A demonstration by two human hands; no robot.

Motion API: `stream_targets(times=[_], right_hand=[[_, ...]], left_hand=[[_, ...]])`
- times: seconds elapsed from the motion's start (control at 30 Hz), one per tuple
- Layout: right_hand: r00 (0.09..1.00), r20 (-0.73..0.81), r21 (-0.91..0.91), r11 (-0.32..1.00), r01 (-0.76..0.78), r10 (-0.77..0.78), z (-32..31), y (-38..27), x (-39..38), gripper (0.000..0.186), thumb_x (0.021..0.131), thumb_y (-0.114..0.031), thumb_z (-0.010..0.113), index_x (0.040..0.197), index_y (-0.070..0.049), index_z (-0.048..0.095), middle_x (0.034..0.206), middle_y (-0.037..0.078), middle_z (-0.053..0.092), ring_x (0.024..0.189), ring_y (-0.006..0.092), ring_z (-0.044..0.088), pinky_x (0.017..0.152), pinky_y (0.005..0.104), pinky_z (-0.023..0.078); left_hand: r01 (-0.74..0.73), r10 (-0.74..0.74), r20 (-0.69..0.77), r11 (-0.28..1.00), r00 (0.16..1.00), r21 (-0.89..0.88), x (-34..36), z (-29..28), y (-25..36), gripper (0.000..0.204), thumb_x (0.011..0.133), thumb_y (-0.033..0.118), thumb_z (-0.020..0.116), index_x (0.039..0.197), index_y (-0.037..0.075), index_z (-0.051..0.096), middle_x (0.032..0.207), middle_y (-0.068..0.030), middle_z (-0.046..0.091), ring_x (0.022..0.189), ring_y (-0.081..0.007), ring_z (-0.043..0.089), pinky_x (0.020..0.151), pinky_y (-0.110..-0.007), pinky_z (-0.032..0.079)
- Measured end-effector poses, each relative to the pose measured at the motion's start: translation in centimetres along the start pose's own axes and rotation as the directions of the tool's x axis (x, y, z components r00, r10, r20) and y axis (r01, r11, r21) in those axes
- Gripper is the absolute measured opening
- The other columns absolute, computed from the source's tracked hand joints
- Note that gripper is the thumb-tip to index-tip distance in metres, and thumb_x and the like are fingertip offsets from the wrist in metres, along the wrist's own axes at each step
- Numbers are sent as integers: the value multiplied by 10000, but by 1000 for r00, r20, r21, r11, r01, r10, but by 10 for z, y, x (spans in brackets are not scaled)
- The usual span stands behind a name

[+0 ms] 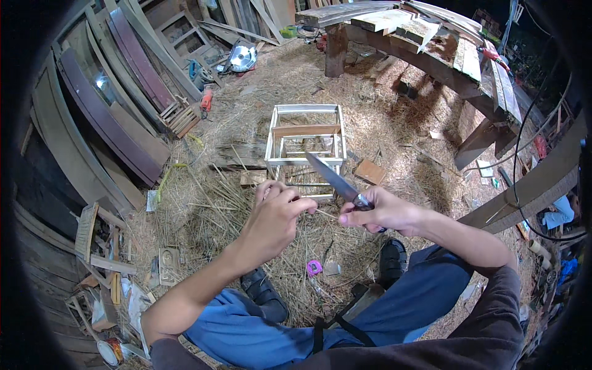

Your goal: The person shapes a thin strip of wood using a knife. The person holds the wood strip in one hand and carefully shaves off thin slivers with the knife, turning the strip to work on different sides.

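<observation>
My right hand (pixel 381 214) grips the handle of a long knife (pixel 331 176), its blade pointing up and to the left. My left hand (pixel 274 216) pinches a thin wooden stick (pixel 320 212) that runs toward the right hand, just below the blade. Both hands hover over straw-covered ground, above my knees in blue trousers. A small white-painted wooden frame box (pixel 305 137) stands on the straw just beyond the hands.
Straw and thin sticks (pixel 216 197) cover the ground. A circular saw (pixel 242 57) lies at the back; curved timber parts (pixel 117 111) lean on the left. A rough wooden workbench (pixel 431 52) spans the back right. A pink tape measure (pixel 314 267) lies by my black shoes.
</observation>
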State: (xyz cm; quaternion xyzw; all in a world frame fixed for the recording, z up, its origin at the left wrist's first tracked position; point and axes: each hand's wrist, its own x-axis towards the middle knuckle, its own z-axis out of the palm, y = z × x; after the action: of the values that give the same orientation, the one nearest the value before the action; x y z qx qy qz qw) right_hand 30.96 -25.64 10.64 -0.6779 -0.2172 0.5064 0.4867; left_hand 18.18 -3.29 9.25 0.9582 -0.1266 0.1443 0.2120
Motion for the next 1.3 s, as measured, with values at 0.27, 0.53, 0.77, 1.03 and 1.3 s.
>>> stream_targets(times=[0.27,0.53,0.77,1.03,1.3], right_hand=[[1000,4,505,863,17,-22,43,3,-10,87,943,-226,678,950,-139,686,642,-105,459,525,29,347,504,230,266],[992,74,618,786,31,-98,58,6,-7,89,959,-244,656,948,-162,689,656,-113,445,541,25,342,513,223,277],[985,73,576,813,86,-156,53,9,-5,161,962,-253,651,1050,-128,703,691,-108,502,551,12,342,516,208,279],[809,-160,-359,797,486,-566,22,3,-6,407,1001,-323,538,1216,22,560,1043,123,646,886,205,604,796,334,483],[637,113,-837,272,475,-763,21,-6,-12,404,975,-331,520,1197,4,560,1011,188,618,921,345,601,796,460,456]], left_hand=[[142,-115,-560,990,821,4,7,-8,25,372,890,90,609,1245,78,498,1273,-172,424,1200,-306,448,1094,-462,288],[167,-319,17,449,948,-877,-6,12,37,212,1013,124,499,1175,-9,529,1080,-58,579,1001,-133,597,926,-274,466],[190,-372,30,403,928,-895,-5,9,44,178,1029,160,478,1051,9,569,1015,-37,580,955,-95,554,891,-265,431],[199,-413,97,210,905,-957,0,9,47,201,1061,207,425,1000,29,494,813,-13,519,725,-69,511,645,-240,444],[279,-371,197,182,908,-943,-6,15,47,123,1037,124,458,1145,69,436,774,37,414,628,-35,342,549,-201,314]])
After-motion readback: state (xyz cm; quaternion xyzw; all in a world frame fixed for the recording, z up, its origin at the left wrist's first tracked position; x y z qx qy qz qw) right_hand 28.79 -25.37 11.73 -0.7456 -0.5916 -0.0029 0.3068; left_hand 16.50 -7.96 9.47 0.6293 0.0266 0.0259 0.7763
